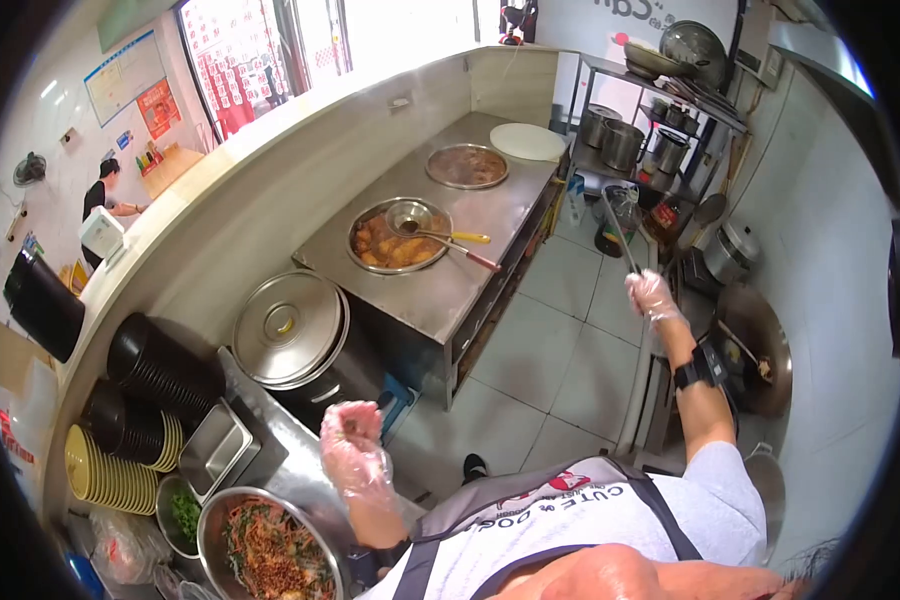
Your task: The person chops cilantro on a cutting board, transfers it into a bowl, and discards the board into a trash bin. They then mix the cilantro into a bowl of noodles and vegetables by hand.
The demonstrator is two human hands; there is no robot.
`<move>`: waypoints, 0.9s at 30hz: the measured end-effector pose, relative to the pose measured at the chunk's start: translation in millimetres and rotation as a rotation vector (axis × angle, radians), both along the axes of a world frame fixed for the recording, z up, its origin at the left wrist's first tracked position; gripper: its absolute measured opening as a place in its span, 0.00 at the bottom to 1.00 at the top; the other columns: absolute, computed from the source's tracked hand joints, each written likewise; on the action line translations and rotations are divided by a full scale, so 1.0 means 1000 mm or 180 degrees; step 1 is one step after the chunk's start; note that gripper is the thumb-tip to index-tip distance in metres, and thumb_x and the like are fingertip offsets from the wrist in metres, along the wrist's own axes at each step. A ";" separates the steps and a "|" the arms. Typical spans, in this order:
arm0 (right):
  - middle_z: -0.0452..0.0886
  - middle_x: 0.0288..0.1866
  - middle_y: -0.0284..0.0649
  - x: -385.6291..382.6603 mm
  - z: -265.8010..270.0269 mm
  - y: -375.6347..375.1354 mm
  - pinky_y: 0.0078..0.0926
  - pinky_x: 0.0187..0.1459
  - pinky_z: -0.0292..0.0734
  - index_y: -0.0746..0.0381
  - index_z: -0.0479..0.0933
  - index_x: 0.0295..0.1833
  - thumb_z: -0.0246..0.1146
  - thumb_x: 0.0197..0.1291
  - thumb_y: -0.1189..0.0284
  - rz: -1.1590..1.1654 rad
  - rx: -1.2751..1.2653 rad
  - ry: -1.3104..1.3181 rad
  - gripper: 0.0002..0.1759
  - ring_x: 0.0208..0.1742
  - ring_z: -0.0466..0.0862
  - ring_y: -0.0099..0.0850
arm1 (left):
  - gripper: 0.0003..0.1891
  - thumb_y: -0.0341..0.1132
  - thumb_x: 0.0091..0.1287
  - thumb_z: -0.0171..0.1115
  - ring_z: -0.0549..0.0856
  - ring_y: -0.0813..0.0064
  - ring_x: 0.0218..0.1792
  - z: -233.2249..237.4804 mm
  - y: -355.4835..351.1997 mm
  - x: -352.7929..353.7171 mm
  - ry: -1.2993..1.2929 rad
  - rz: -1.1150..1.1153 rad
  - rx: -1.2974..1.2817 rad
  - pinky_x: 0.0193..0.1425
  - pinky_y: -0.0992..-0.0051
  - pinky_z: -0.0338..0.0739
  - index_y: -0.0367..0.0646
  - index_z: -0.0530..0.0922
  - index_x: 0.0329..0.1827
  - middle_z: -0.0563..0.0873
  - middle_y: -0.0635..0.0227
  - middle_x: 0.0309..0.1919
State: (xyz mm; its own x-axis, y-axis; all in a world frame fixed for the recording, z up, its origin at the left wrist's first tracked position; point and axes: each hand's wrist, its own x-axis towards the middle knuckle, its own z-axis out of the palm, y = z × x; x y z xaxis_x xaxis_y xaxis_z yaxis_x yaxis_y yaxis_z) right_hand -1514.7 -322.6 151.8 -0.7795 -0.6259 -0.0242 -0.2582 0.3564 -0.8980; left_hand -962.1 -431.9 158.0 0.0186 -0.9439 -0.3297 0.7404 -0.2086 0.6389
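Observation:
My right hand, in a clear plastic glove, is closed around a long thin metal utensil that points up and away over the floor. Its exact kind is not plain. My left hand, gloved too, is raised with curled fingers; whether anything is inside them is hidden. Near it stands a large lidded steel pot. Below and left of that hand, a steel bowl holds shredded vegetables topped with reddish bits. Chopped greens fill a smaller bowl beside it.
A steel counter has two sunken pots of food; a strainer and a red-handled ladle rest over the nearer. Stacked bowls stand at left. A wok is at right. Pots fill the back shelf. A person is beyond the partition.

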 end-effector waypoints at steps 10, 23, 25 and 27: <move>0.84 0.52 0.61 -0.225 -0.051 -0.165 0.44 0.55 0.78 0.67 0.76 0.61 0.68 0.61 0.53 0.0254 0.0977 0.1487 0.32 0.55 0.83 0.57 | 0.17 0.42 0.79 0.52 0.89 0.67 0.37 -0.011 -0.050 -0.048 -0.0385 0.0974 -0.0271 0.43 0.67 0.89 0.39 0.81 0.40 0.89 0.62 0.34; 0.85 0.49 0.54 -0.516 -0.155 -0.507 0.51 0.47 0.80 0.60 0.81 0.51 0.59 0.65 0.48 0.0875 0.1267 0.2324 0.26 0.49 0.84 0.57 | 0.07 0.35 0.73 0.59 0.85 0.65 0.42 -0.028 0.026 -0.231 -0.0351 0.3499 0.0160 0.52 0.64 0.84 0.41 0.80 0.40 0.86 0.62 0.37; 0.87 0.46 0.53 -0.586 -0.244 -0.564 0.47 0.44 0.82 0.57 0.80 0.53 0.62 0.67 0.55 0.0999 0.0962 0.2931 0.18 0.44 0.87 0.53 | 0.09 0.39 0.74 0.59 0.83 0.64 0.45 -0.014 0.036 -0.258 -0.0427 0.4269 0.0607 0.53 0.62 0.82 0.43 0.78 0.43 0.84 0.64 0.39; 0.85 0.51 0.50 -0.663 -0.344 -0.626 0.40 0.46 0.82 0.60 0.77 0.62 0.61 0.70 0.58 0.1175 -0.0033 0.4381 0.22 0.48 0.86 0.45 | 0.09 0.41 0.75 0.58 0.83 0.65 0.45 -0.026 0.070 -0.264 -0.0551 0.4451 0.0547 0.53 0.63 0.80 0.45 0.77 0.43 0.83 0.68 0.40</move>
State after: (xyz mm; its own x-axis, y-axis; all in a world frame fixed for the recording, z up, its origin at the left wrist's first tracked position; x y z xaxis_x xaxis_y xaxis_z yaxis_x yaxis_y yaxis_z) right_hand -2177.3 -948.3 -192.0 0.0279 -0.7904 0.6119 -0.9876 0.0727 0.1389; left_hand -1226.5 -361.7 131.7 0.9405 -0.0632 -0.3339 0.3143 0.5359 0.7836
